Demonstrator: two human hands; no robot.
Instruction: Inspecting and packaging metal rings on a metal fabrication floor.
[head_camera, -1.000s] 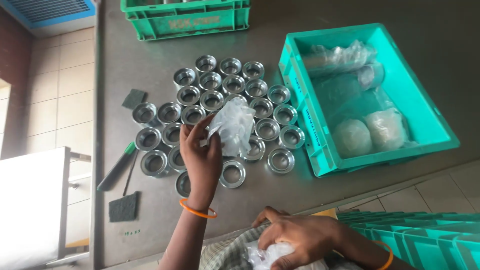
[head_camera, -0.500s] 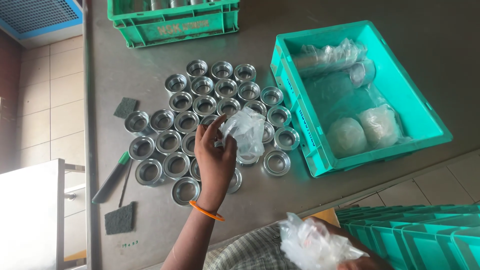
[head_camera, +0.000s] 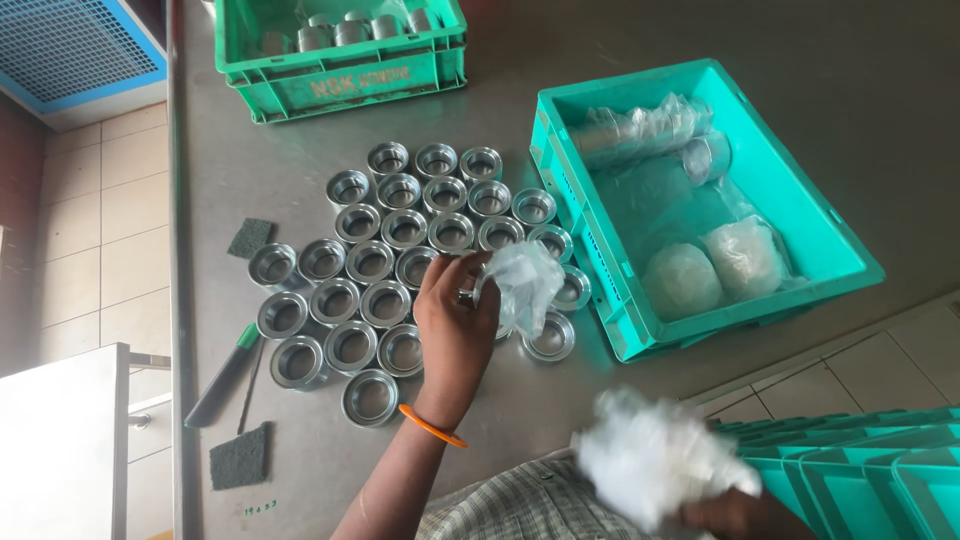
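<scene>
Reaching out over a cluster of shiny metal cups (head_camera: 405, 262) on the grey bench (head_camera: 820, 90), the left hand (head_camera: 455, 325) is closed on a small crumpled clear plastic bag (head_camera: 525, 285), pinched at its fingertips just above the right edge of the cluster; an orange bangle (head_camera: 432, 425) circles that wrist. The cups stand open side up, packed touching one another in rough rows. The right hand (head_camera: 735, 515) shows at the near edge of the view, gripping a blurred bunch of clear plastic bags (head_camera: 650, 465) held above a checked garment (head_camera: 510, 505). Right of the cups sits a teal crate (head_camera: 600, 250) holding wrapped rolls and rounded bundles in plastic. At the far edge of the bench a green crate (head_camera: 340, 85) contains more metal cups. On the left of the bench lie a dark scouring pad (head_camera: 250, 237), a green-handled tool (head_camera: 225, 375) and a second dark pad (head_camera: 240, 455) nearer. A stack of teal crates (head_camera: 860, 465) stands at the near right
</scene>
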